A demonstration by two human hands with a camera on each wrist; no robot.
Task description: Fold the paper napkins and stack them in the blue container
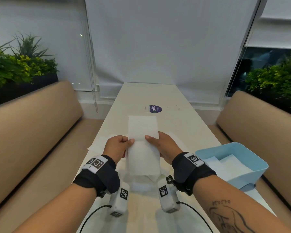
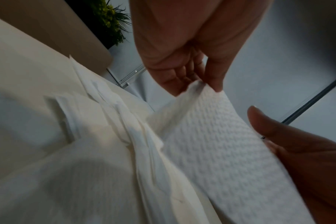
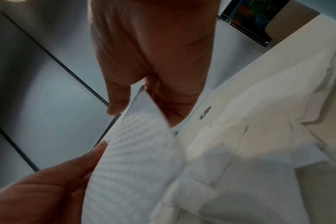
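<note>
Left hand and right hand fingers pinch a napkin; blue container holds napkins.

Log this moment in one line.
phase: folding | left hand, right hand: pinch napkin mid-air | blue container: napkins inside

One readable label: "ClayG"
White letters on a round purple sticker on the table, beyond the far end of the gripped napkin.

A long white embossed napkin is held upright, pinched at both side edges; loose napkins are spread flat beneath; folded napkins are laid inside the light-blue container at the right.
</note>
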